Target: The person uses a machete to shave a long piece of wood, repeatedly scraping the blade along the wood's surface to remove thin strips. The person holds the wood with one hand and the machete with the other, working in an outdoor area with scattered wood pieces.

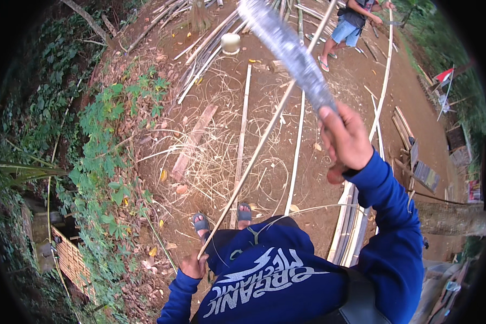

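My right hand (349,137) is raised at the upper right and closed around the handle of a machete (294,56). Its broad grey blade points up and to the left, smeared by motion, and most of the handle is hidden by my fingers. Low on the left, my left hand (193,266) grips the near end of a long, thin bamboo strip (247,171). From there the strip slants up to the top right, passing behind the blade. Whether the blade touches it I cannot tell.
Curly shavings and a flat wooden plank (194,141) lie before my sandalled feet. Long bamboo strips (298,146) cross the ground, with more bundled at right (344,229). A pale container (230,44) stands farther off. Another person (351,27) holds a blade at upper right. Plants (105,146) border the left.
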Action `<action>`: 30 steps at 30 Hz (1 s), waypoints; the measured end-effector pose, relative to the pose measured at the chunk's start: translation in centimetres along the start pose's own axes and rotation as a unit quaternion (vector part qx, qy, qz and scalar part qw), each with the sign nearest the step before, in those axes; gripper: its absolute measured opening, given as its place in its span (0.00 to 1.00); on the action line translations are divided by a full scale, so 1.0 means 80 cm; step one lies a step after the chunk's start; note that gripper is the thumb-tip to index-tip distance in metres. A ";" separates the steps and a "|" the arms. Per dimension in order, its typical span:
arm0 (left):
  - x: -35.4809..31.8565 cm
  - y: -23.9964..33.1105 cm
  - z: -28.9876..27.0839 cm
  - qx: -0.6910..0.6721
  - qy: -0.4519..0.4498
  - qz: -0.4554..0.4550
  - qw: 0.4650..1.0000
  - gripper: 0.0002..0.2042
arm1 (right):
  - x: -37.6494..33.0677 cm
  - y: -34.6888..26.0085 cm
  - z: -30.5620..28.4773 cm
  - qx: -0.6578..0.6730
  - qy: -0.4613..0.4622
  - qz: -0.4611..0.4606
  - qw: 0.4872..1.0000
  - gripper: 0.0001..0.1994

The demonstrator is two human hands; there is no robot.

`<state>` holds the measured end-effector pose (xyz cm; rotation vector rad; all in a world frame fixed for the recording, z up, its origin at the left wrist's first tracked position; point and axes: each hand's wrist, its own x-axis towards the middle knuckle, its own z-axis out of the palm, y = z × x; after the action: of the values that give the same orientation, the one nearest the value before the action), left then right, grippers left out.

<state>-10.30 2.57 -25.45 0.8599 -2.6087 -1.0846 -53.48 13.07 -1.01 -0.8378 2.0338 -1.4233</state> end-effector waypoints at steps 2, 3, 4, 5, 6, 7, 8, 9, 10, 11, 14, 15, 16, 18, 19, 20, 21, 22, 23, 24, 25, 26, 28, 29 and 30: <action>-0.006 -0.001 0.008 0.011 -0.010 0.009 1.000 0.11 | -0.001 0.011 -0.001 0.015 0.005 -0.018 1.000 0.11; -0.009 -0.003 0.008 0.014 -0.010 0.015 1.000 0.11 | -0.006 0.012 0.003 0.005 0.003 -0.018 1.000 0.12; -0.010 -0.003 0.007 0.017 -0.009 0.023 1.000 0.11 | -0.009 0.012 0.006 -0.004 0.001 -0.018 1.000 0.12; -0.010 0.001 0.009 0.038 -0.002 0.041 0.998 0.12 | -0.008 0.013 -0.008 0.010 -0.015 0.001 1.000 0.12; -0.011 0.005 0.010 0.035 -0.006 0.035 0.999 0.12 | -0.007 0.008 -0.014 0.034 -0.009 0.006 0.999 0.11; -0.010 0.010 0.008 0.033 -0.010 0.028 0.999 0.12 | -0.006 0.002 -0.020 0.058 -0.003 0.011 0.998 0.11; -0.011 0.012 0.008 0.030 -0.014 0.022 0.999 0.12 | -0.005 0.000 -0.022 0.083 0.003 0.015 0.996 0.10; -0.018 -0.011 0.024 -0.029 -0.023 0.033 0.999 0.12 | -0.009 0.004 -0.015 0.059 0.029 0.026 0.997 0.10; -0.006 0.006 0.012 -0.016 -0.045 0.010 0.999 0.11 | -0.017 0.013 -0.012 0.004 -0.018 0.010 1.000 0.11; -0.005 0.002 0.018 -0.024 -0.038 0.011 0.999 0.11 | -0.030 0.024 -0.008 -0.052 -0.065 -0.006 0.997 0.12; -0.006 0.001 0.015 -0.006 -0.008 0.032 0.999 0.10 | -0.028 0.020 -0.004 -0.027 -0.062 0.001 0.998 0.12; -0.005 0.006 0.014 0.001 -0.001 0.042 0.999 0.10 | -0.018 0.015 -0.011 0.000 -0.023 0.006 1.000 0.11; -0.002 0.010 0.013 0.011 -0.003 0.037 0.999 0.10 | -0.013 0.015 -0.014 0.026 0.017 0.010 0.999 0.11; -0.002 0.014 0.012 0.014 0.001 0.030 0.999 0.10 | -0.039 0.026 0.008 -0.042 -0.062 0.029 0.997 0.12; -0.001 0.010 0.014 0.008 0.002 0.033 0.999 0.10 | -0.047 0.039 0.013 -0.102 -0.108 -0.023 0.989 0.13; -0.001 0.005 0.018 0.003 0.004 0.037 0.999 0.10 | -0.050 0.047 0.014 -0.162 -0.152 -0.075 0.972 0.13; -0.009 0.002 0.021 -0.002 0.008 0.030 1.000 0.10 | -0.044 0.039 0.013 -0.110 -0.105 -0.046 0.987 0.13; -0.012 0.009 0.018 0.005 0.005 0.033 0.999 0.11 | -0.038 0.026 0.006 -0.057 -0.053 -0.006 0.997 0.13; -0.008 0.014 0.016 0.012 0.001 0.035 0.999 0.11 | -0.032 0.020 0.001 -0.005 0.000 0.034 0.999 0.12; -0.005 0.017 0.014 0.018 0.003 0.038 0.999 0.11 | -0.027 0.022 0.003 0.012 -0.009 0.019 1.000 0.13; 0.006 0.019 0.013 -0.019 -0.004 0.030 0.999 0.12 | -0.032 0.028 0.011 0.002 -0.030 0.032 0.999 0.12; 0.016 0.025 0.013 -0.020 0.005 0.031 0.999 0.12 | -0.042 0.042 0.024 -0.009 -0.051 0.044 0.998 0.12; 0.039 0.046 0.009 -0.020 0.022 0.031 0.999 0.12 | -0.065 0.081 0.057 -0.045 -0.164 0.027 0.985 0.09; 0.047 0.050 0.004 -0.014 0.008 0.025 1.000 0.12 | -0.064 0.090 0.063 -0.073 -0.181 -0.008 0.981 0.10; 0.055 0.053 0.000 -0.013 -0.009 0.019 1.000 0.12 | -0.064 0.093 0.067 -0.104 -0.197 -0.042 0.974 0.10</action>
<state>-15.74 2.41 -22.72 0.7961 -2.6082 -1.1174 -47.66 15.41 -9.43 -1.2007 1.8730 -0.9946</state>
